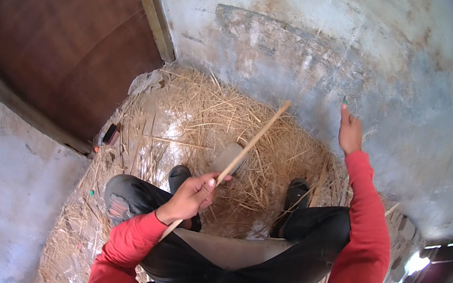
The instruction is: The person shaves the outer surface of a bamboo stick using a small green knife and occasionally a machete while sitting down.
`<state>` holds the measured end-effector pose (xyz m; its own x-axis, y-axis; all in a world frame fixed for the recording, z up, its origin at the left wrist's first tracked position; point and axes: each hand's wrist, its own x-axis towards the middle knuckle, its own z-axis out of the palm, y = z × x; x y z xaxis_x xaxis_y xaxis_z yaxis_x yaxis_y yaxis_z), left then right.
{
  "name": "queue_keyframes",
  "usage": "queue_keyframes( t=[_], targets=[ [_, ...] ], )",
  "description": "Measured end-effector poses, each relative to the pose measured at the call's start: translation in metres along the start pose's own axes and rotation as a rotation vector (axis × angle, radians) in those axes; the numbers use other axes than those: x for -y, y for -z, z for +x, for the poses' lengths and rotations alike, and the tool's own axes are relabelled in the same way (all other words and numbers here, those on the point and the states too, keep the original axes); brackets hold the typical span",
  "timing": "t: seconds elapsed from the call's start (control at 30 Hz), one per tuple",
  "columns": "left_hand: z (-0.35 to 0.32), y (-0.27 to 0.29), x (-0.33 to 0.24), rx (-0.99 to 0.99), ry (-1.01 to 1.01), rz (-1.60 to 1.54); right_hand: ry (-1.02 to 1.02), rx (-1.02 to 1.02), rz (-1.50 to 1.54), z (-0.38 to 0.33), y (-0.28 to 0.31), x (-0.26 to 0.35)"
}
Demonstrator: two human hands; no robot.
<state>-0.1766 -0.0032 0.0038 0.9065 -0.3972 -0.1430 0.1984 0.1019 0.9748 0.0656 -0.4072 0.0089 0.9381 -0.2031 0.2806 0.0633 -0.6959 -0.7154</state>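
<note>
Loose straw [219, 108] lies below a stained wall [310, 54]; the left hand [188, 199] grips a wooden stick [252, 143] slanting over the straw, while the right hand [350, 134] pinches a small green object [345, 101] near the wall.

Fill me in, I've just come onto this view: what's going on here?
A seated person grips a long, pale stick in the left hand, slanting it up and away over the straw-strewn floor. The right hand is held out to the right, apart from the stick, with a small green thing at its tip, too small to identify. Behind the stick, a greyish block lies among the straw, between the person's feet.
</note>
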Motion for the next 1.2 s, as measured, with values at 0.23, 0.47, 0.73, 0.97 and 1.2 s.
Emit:
queue_keyframes(
  t=[0.23,0.47,0.73,0.97,1.2],
  targets=[
    [0.022,0.001,-0.015,-0.097,-0.055,0.099,0.258,0.32,0.093,-0.09,0.002,0.113],
    [0.039,-0.006,-0.019,-0.212,-0.082,0.226,0.42,0.761,0.091,-0.156,-0.034,0.152],
    [0.014,-0.005,0.0,-0.171,-0.002,0.37,0.115,0.494,-0.025,-0.072,-0.05,0.109],
    [0.009,-0.011,-0.009,-0.157,-0.075,0.324,0.027,0.163,0.032,-0.031,-0.005,0.036],
    [0.021,-0.012,-0.008,-0.203,-0.133,0.374,0.202,0.413,0.175,-0.101,-0.012,0.119]
  ],
)
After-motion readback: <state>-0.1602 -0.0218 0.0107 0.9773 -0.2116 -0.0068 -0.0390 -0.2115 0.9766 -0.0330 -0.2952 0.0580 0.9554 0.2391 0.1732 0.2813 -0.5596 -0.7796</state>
